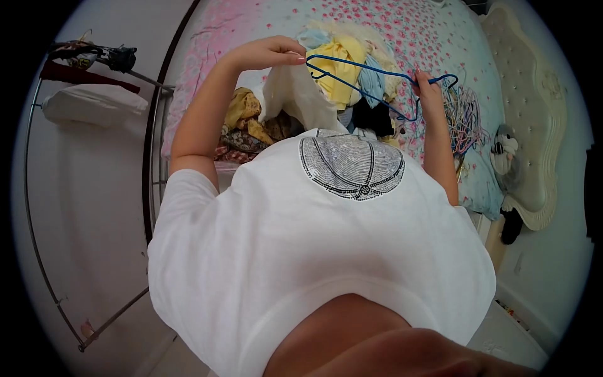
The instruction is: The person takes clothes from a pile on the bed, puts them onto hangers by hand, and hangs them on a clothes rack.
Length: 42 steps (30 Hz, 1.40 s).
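Observation:
My left hand is at the upper middle, its fingers closed at the narrow end of a blue hanger. A white cloth hangs just below that hand; whether the fingers also grip it cannot be made out. On the right, my right hand pinches the hanger near its hook, which points right. The hanger is held up in front of my chest. Behind and beneath it lies a pile of clothes with a yellow garment, a black piece and light blue cloth.
A bed with a pink-flowered cover bears the clothes. A tangle of hangers lies to the right, near a tufted headboard. Patterned yellow and brown clothes lie at the left. A metal rack with hung garments stands far left.

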Each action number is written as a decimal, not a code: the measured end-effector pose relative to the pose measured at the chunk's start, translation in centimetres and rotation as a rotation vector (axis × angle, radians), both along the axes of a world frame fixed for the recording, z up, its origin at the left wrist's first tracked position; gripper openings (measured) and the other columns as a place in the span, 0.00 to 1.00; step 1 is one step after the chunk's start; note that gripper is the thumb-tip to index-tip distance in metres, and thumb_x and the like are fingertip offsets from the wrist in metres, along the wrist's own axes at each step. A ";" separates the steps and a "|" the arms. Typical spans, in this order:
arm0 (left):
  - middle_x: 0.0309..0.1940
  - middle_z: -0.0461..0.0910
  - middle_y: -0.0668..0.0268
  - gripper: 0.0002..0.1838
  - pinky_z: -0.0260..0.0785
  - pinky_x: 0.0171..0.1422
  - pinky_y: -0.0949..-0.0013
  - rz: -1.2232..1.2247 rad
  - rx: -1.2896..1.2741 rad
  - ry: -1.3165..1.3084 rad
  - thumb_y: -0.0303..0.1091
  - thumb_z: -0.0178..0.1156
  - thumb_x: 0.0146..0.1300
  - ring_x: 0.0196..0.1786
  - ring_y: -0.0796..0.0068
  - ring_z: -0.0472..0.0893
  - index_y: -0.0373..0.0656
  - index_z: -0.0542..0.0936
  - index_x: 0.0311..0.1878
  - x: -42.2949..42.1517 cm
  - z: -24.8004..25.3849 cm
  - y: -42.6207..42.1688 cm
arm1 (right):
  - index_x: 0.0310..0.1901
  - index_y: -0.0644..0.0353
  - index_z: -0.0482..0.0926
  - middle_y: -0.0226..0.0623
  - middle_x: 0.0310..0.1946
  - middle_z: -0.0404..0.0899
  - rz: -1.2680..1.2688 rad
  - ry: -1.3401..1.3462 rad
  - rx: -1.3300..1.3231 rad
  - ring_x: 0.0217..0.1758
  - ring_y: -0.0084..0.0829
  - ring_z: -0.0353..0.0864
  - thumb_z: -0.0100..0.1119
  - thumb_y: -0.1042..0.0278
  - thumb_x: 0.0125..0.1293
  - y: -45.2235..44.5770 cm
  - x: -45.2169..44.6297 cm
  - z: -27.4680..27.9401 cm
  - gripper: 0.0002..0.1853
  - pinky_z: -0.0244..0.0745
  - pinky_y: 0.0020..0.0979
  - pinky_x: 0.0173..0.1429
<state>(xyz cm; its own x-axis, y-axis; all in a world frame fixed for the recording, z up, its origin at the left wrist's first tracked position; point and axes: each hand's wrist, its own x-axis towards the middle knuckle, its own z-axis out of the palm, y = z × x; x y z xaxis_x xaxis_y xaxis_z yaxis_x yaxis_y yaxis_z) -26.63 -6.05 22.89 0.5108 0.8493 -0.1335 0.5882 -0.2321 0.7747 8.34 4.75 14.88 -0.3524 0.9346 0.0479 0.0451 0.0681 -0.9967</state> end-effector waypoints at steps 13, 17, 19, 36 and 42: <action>0.27 0.66 0.71 0.18 0.52 0.57 0.66 -0.138 0.304 0.140 0.45 0.45 0.65 0.41 0.71 0.65 0.40 0.70 0.29 1.1 -0.3 0.5 | 0.23 0.59 0.70 0.22 0.15 0.61 -0.072 -0.057 0.054 0.20 0.15 0.56 0.48 0.52 0.64 -0.8 0.7 -0.2 0.19 0.49 0.20 0.25; 0.26 0.65 0.70 0.17 0.57 0.49 0.70 -0.165 0.193 0.005 0.44 0.47 0.65 0.37 0.74 0.64 0.40 0.70 0.29 1.6 -0.6 0.9 | 0.23 0.61 0.71 0.23 0.16 0.64 -0.035 -0.113 0.100 0.21 0.16 0.58 0.48 0.53 0.64 -1.3 0.7 -1.0 0.20 0.53 0.21 0.26; 0.24 0.64 0.70 0.16 0.59 0.42 0.72 -0.195 0.166 -0.108 0.44 0.47 0.65 0.33 0.78 0.63 0.41 0.72 0.30 2.0 -1.3 1.0 | 0.23 0.62 0.71 0.23 0.16 0.64 -0.022 -0.136 0.135 0.21 0.17 0.59 0.48 0.53 0.64 -1.8 -0.2 -0.5 0.20 0.54 0.21 0.27; 0.36 0.73 0.67 0.10 0.59 0.50 0.67 -0.013 0.476 0.157 0.37 0.54 0.60 0.43 0.69 0.69 0.40 0.75 0.32 5.3 -1.8 0.7 | 0.30 0.57 0.77 0.42 0.23 0.77 -0.400 -0.353 0.544 0.30 0.44 0.76 0.45 0.52 0.63 -2.0 -6.0 -1.6 0.18 0.68 0.33 0.34; 0.48 0.72 0.66 0.08 0.51 0.58 0.59 0.144 0.806 0.318 0.39 0.55 0.59 0.50 0.67 0.70 0.45 0.77 0.33 6.2 -1.9 0.9 | 0.32 0.60 0.78 0.43 0.24 0.77 -0.203 -0.358 0.466 0.31 0.42 0.76 0.45 0.53 0.64 -2.9 -6.5 -2.5 0.18 0.67 0.33 0.36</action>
